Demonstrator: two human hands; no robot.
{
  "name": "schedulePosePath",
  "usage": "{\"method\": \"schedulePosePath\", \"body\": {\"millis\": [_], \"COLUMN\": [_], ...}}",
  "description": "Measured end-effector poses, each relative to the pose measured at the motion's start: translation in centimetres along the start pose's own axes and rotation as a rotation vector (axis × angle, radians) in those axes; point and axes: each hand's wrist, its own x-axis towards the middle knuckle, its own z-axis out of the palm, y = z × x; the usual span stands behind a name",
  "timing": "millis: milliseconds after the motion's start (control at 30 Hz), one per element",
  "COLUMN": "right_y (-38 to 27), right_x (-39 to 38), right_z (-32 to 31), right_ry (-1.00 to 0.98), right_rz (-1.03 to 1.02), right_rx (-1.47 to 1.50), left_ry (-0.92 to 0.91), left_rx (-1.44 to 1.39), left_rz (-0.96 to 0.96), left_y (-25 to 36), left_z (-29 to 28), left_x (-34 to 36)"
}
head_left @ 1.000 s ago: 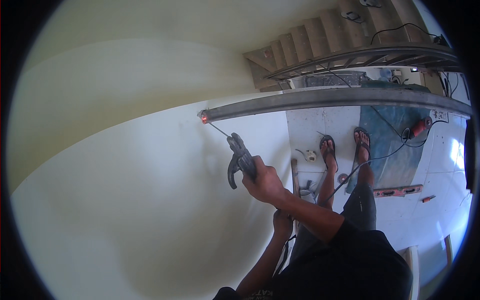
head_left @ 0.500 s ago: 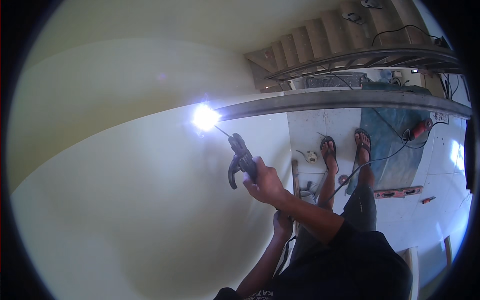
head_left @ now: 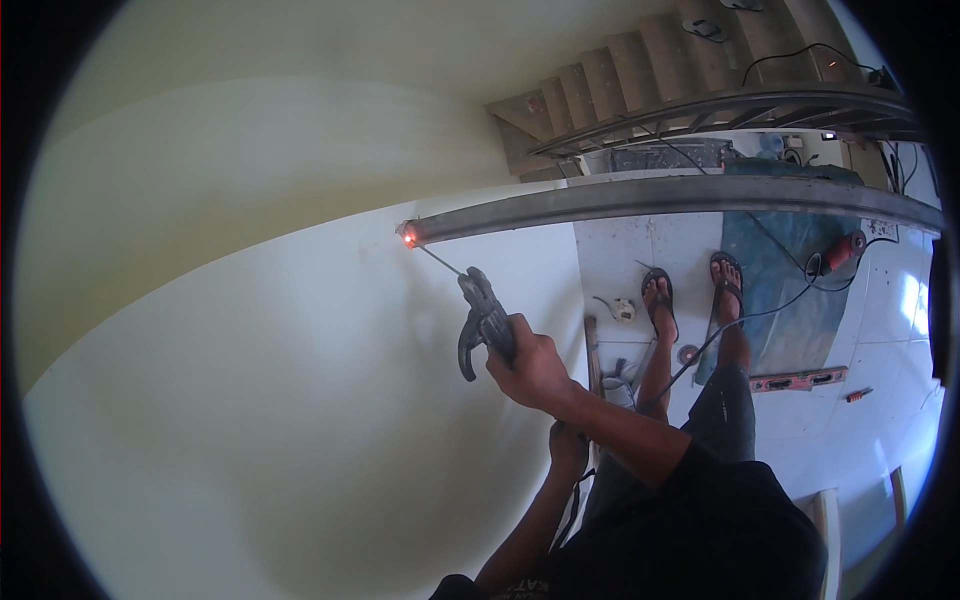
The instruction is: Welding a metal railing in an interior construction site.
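Right hand (head_left: 535,365) grips electrode holder (head_left: 483,318); left hand (head_left: 567,447) seemingly idle below.

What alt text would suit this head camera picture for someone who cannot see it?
A right hand holds a welding clamp whose thin rod touches the glowing end of a long metal bar against a pale wall. The left hand hangs lower.

Wall (head_left: 250,400) blocks left; steel rail (head_left: 660,197) bars above.
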Motion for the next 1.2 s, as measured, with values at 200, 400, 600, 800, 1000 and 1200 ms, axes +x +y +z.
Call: {"method": "schedulePosePath", "body": {"millis": [200,400,600,800,1000,1200], "right_y": [2.1,0.4,-0.2,0.3,0.2,0.5], "right_x": [0.2,0.3,-0.2,-0.6,-0.2,0.1], "right_z": [0.8,0.6,0.3,0.4,0.6,0.7], "right_ry": [-0.022,-0.005,-0.001,0.051,0.031,0.023], "right_rz": [-0.193,-0.050,0.066,0.021,0.024,0.013], "right_rx": [-0.071,0.009,-0.007,0.013,0.009,-0.003], "left_ry": [-0.011,-0.002,0.034,0.020,0.020,0.024], "left_rx": [-0.058,0.040,0.073,0.024,0.016,0.049], "left_rz": [-0.075,-0.037,0.012,-0.013,-0.024,-0.014], "left_y": [0.7,1.4,0.4,-0.2,-0.5,-0.1], "left_z": [-0.8,-1.5,-0.8,0.1,0.3,0.1], "left_x": [0.1,0.1,0.0,-0.2,-0.2,0.0]}}
